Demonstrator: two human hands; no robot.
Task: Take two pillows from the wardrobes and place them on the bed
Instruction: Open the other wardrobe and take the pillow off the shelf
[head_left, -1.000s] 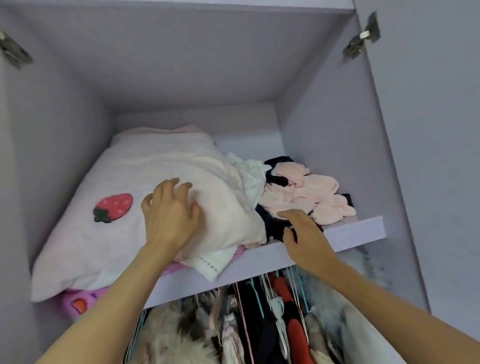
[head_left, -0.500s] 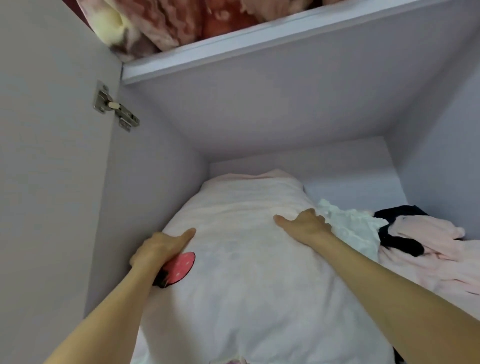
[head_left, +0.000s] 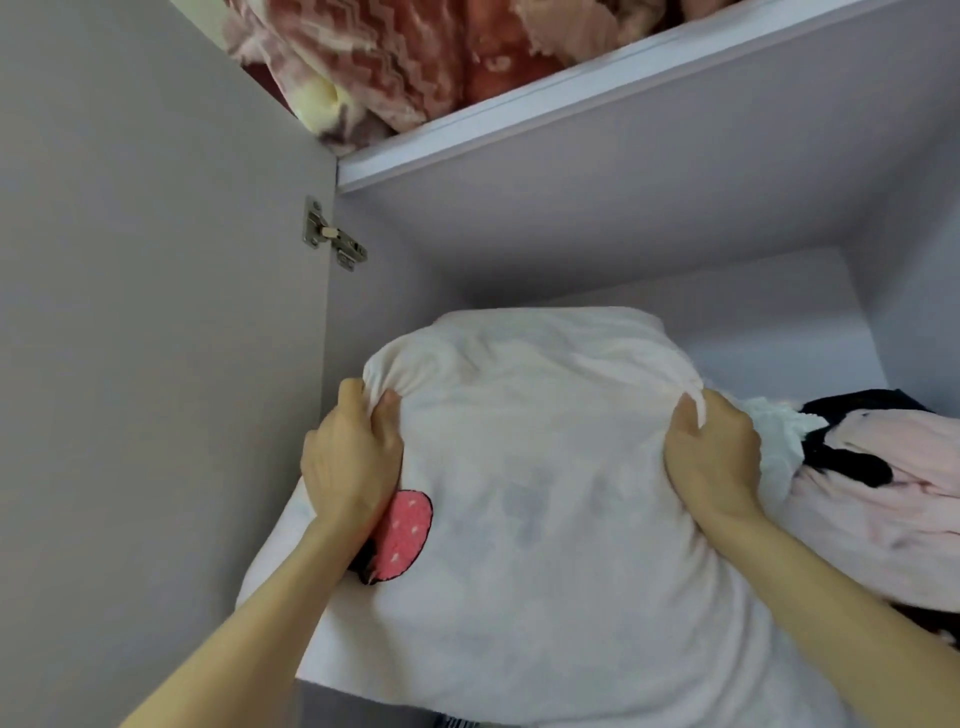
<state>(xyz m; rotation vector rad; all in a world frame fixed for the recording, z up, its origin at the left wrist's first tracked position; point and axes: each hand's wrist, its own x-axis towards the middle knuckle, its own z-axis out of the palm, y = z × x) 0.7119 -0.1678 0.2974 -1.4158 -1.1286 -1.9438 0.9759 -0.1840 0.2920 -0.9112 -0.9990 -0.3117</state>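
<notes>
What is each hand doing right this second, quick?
Left hand: closed, gripping the left side of the white pillow.
Right hand: closed, gripping the pillow's right side.

White pillow (head_left: 545, 493) with pink strawberry patch (head_left: 405, 535), red-and-cream patterned blanket (head_left: 415, 57), pale pink and black clothes (head_left: 883, 493)

White strawberry-patch pillow (head_left: 545, 493), bunched, on wardrobe shelf.

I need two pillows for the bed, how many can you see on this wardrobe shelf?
1: the white fabric pillow with a strawberry patch, gripped by the left hand and right hand. Another may be hidden beneath it.
</notes>
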